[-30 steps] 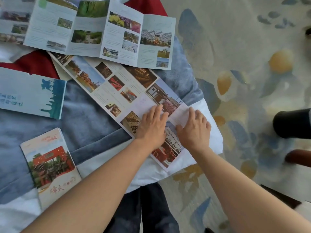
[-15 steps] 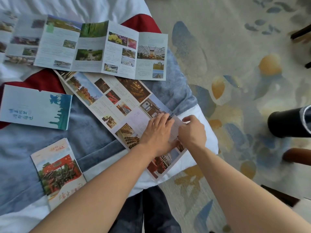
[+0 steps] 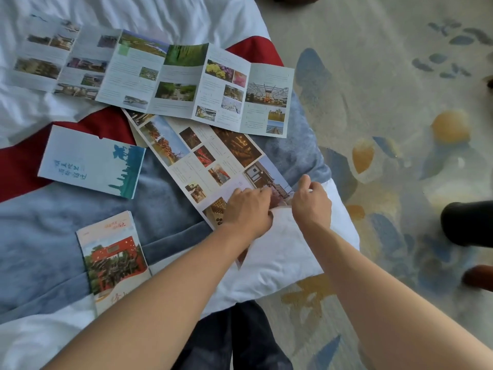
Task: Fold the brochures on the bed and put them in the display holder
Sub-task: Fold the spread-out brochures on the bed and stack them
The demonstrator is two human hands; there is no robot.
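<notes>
unfolded brochure (image 3: 202, 161): smooth printed paper, slight sheen
folded brochures (image 3: 90, 161): matt paper covers
bed sheet (image 3: 288, 249): white cloth, wrinkled
blanket (image 3: 53, 231): blue plush cloth
carpet (image 3: 386, 102): patterned, short pile

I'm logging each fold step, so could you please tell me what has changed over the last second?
The right hand went from lying flat on the near end of the long brochure to pinching it and folding that end panel over, away from the person. The left hand stayed pressed on the brochure beside the fold. The green brochure and the two folded ones lie as before.
</notes>
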